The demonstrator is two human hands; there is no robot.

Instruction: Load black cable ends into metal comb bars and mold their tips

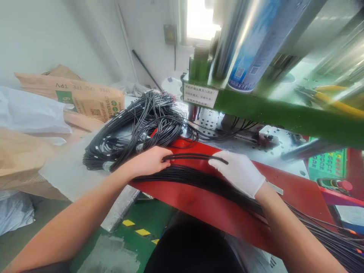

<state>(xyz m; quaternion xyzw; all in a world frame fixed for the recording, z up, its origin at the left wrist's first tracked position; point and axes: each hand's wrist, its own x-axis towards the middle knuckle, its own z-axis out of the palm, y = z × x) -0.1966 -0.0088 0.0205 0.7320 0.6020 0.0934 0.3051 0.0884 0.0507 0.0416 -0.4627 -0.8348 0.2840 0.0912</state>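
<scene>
A few thin black cables [190,156] stretch between my two hands above the red machine ledge [176,191]. My left hand [152,161], uncovered, pinches them at one side. On the other side my right hand [240,170], in a white glove, is closed round them, and a short end shows past its fingers. Just below my hands a long bundle of black cables [196,178] lies along the ledge, running off to the lower right under my right forearm. Close by my left hand rests a big heap of coiled black cables [122,140], with white ties on it.
A green machine beam [270,113] with a printed label crosses above the perforated metal plate [209,121]. On it stands a blue spray can [247,68]. Brown paper sacks [85,94] lie at the left. A red button [344,185] and green control panel [327,162] sit at right.
</scene>
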